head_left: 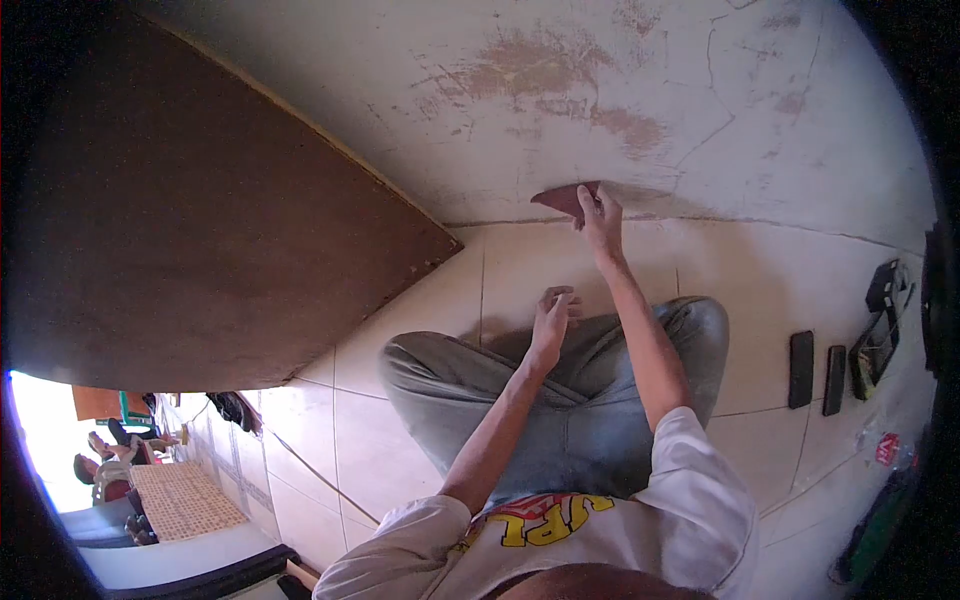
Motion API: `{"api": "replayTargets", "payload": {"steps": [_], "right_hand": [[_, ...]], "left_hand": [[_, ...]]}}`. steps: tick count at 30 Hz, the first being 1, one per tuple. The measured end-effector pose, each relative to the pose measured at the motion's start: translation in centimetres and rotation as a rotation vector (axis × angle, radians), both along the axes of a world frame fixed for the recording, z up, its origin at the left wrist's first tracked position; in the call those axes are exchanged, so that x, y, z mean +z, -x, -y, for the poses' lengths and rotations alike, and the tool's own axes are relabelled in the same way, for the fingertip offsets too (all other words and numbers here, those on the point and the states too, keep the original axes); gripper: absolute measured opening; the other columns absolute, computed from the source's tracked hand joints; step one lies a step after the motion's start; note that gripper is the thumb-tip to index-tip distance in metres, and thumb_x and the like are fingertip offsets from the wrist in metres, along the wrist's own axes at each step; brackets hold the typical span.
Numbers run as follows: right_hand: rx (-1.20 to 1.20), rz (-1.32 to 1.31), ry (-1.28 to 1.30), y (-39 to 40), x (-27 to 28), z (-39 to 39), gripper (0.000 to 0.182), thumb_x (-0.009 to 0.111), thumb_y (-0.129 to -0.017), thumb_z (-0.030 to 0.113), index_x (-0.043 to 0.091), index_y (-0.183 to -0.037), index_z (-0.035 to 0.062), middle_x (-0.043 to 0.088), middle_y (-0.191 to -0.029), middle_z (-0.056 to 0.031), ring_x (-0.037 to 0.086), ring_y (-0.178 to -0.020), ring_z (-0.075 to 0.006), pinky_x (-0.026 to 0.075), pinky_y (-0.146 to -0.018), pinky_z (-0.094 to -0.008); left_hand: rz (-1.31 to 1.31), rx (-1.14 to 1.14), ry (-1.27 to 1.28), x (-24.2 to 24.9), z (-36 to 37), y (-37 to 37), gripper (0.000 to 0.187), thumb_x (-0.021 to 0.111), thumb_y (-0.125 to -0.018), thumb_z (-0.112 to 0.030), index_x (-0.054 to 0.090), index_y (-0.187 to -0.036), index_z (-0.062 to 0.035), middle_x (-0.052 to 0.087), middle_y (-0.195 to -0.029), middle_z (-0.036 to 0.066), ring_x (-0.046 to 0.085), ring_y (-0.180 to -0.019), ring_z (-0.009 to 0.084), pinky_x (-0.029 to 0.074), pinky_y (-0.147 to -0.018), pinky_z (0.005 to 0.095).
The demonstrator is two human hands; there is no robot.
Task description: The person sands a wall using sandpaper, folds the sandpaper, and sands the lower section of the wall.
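My right hand (601, 222) pinches a dark reddish-brown sheet (560, 200) that looks like sandpaper. The sheet touches the bottom of the white wall (400, 60), just above the floor line. Worn brownish patches and thin cracks mark the wall above it. My left hand (556, 312) hovers over my crossed legs, its fingers loosely curled and apart, with nothing visible in them.
A large brown wooden panel (200, 210) stands at the left. Two dark phone-like objects (801, 369) and a black box with a cable (878, 335) lie on the tiled floor (560, 262) at right, near a plastic bottle (890, 450). Another person (105, 477) sits far left.
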State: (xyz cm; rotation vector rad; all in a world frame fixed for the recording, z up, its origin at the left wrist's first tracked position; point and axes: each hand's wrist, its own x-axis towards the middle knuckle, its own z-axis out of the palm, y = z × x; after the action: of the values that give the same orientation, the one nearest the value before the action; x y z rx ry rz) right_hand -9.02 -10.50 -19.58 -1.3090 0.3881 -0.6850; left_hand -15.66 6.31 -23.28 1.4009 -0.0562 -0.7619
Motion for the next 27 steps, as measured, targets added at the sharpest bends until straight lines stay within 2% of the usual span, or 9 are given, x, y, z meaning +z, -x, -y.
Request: {"api": "replayTargets", "payload": {"steps": [3,5,9,11,15,18,20,24,27], "right_hand": [[-0.075,-0.154,-0.148,-0.3,-3.6,0.7,0.022,0.060,-0.089,0.023,0.057,-0.084,0.0024,0.056,-0.066,-0.0028,0.049,-0.048,-0.0105,0.036,-0.040,-0.0260],[-0.121,-0.543,-0.238,-0.3,-5.9,1.2,0.023,0.060,-0.089,0.023,0.056,-0.083,0.0016,0.057,-0.067,-0.0021,0.050,-0.050,-0.0101,0.036,-0.040,-0.0255],[-0.157,-0.358,-0.094,-0.1,-2.1,-0.1,0.022,0.059,-0.089,0.022,0.056,-0.082,0.0007,0.055,-0.065,-0.0016,0.049,-0.048,-0.0106,0.038,-0.040,-0.0270],[-0.010,-0.019,-0.004,-0.5,-0.5,-0.1,0.033,0.060,-0.087,0.029,0.062,-0.085,-0.0041,0.061,-0.067,-0.0080,0.058,-0.052,-0.0139,0.044,-0.040,-0.0297],[0.062,-0.059,0.014,-0.4,-1.4,0.1,0.019,0.057,-0.090,0.019,0.058,-0.086,0.0007,0.057,-0.070,-0.0050,0.052,-0.051,-0.0106,0.042,-0.039,-0.0297],[-0.121,-0.428,-0.046,-0.7,-6.1,0.9,0.021,0.057,-0.091,0.020,0.059,-0.090,-0.0003,0.057,-0.072,-0.0063,0.053,-0.052,-0.0098,0.041,-0.039,-0.0278],[-0.138,-0.485,-0.140,-0.1,-3.9,0.7,0.032,0.057,-0.091,0.027,0.059,-0.101,-0.0025,0.057,-0.069,-0.0055,0.059,-0.055,-0.0159,0.051,-0.050,-0.0288],[0.040,-0.089,0.009,-0.2,0.2,0.2,0.026,0.056,-0.091,0.024,0.060,-0.096,-0.0010,0.059,-0.072,-0.0061,0.061,-0.064,-0.0144,0.049,-0.045,-0.0298],[-0.055,-0.265,0.076,-0.5,-3.6,0.6,0.024,0.057,-0.090,0.026,0.058,-0.091,0.0014,0.058,-0.070,-0.0042,0.053,-0.054,-0.0111,0.043,-0.043,-0.0262]], "left_hand": [[0.011,0.034,-0.007,0.2,0.2,0.0,0.029,0.045,-0.094,-0.025,0.051,-0.113,-0.0049,0.062,-0.099,0.011,0.060,-0.080,0.0171,0.048,-0.068,0.0287],[-0.010,0.048,0.001,0.2,0.2,0.0,0.029,0.045,-0.094,-0.025,0.051,-0.113,-0.0050,0.061,-0.099,0.010,0.059,-0.079,0.0163,0.048,-0.067,0.0276],[-0.057,0.041,0.001,0.2,0.2,-0.1,0.029,0.045,-0.094,-0.025,0.051,-0.114,-0.0047,0.060,-0.099,0.009,0.058,-0.079,0.0158,0.048,-0.067,0.0273],[-0.032,0.026,0.018,-0.7,0.1,-0.2,0.034,0.048,-0.093,-0.030,0.050,-0.116,-0.0062,0.059,-0.105,0.011,0.060,-0.086,0.0218,0.049,-0.075,0.0343],[-0.026,0.010,0.001,-0.4,0.0,-0.1,0.033,0.047,-0.094,-0.031,0.051,-0.116,-0.0056,0.059,-0.104,0.011,0.060,-0.086,0.0216,0.049,-0.075,0.0341],[0.026,-0.001,0.016,-0.8,-0.1,-0.2,0.035,0.046,-0.095,-0.032,0.050,-0.117,-0.0048,0.060,-0.104,0.012,0.060,-0.087,0.0213,0.049,-0.075,0.0344],[-0.005,0.005,-0.042,-0.2,0.1,-0.3,0.037,0.046,-0.095,-0.033,0.049,-0.118,-0.0038,0.060,-0.104,0.013,0.060,-0.088,0.0213,0.049,-0.076,0.0345],[-0.034,0.017,0.044,0.0,0.0,0.2,0.032,0.045,-0.094,-0.028,0.051,-0.115,-0.0046,0.060,-0.102,0.012,0.060,-0.084,0.0180,0.048,-0.071,0.0297],[0.007,0.030,0.045,-0.2,0.0,0.1,0.032,0.046,-0.094,-0.028,0.051,-0.115,-0.0052,0.060,-0.102,0.012,0.060,-0.084,0.0179,0.048,-0.071,0.0299]]}}
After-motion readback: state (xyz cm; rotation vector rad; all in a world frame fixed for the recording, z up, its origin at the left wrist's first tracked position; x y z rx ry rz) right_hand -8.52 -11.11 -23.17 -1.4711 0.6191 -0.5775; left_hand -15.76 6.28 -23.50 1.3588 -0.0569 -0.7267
